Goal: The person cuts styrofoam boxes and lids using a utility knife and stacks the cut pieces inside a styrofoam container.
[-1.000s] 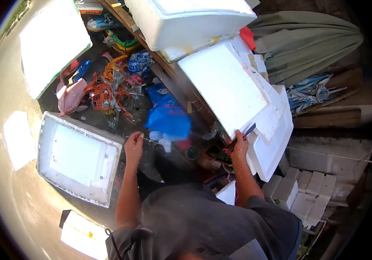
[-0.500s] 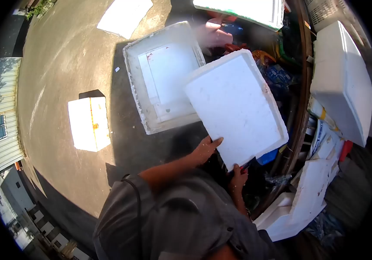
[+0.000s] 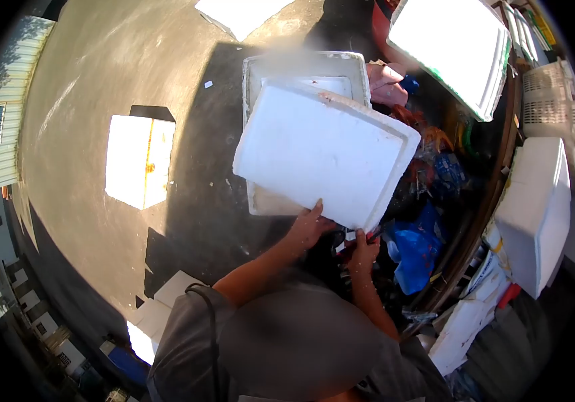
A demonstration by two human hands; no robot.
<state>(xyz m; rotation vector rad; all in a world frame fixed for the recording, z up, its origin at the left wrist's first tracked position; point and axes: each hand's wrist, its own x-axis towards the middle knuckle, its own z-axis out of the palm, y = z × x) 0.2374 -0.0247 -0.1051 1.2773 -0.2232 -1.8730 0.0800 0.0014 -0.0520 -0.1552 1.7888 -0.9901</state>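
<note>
A white polystyrene foam lid (image 3: 328,151) is tilted in front of me, its raised rim facing up. My left hand (image 3: 308,226) grips its near edge, thumb on top and the other fingers hidden below. Closed at the near right corner of the lid is my right hand (image 3: 364,249); a small red and black object (image 3: 372,237) shows beside its fingers, too little of it visible to name. Beyond and partly beneath the lid, an open foam box (image 3: 254,74) stands on the ground, much of it covered.
A taped white foam box (image 3: 126,161) stands on the sunlit ground to the left. At right are a blue plastic bag (image 3: 416,244), mixed bags, a green-edged foam piece (image 3: 452,47), a rusty rail (image 3: 495,194), a foam box (image 3: 532,208) and a white crate (image 3: 553,100).
The lid has turned and shifted left, now covering much of the open box. Both hands stay on it. My view has swung, bringing more of the right-hand pile into sight.
</note>
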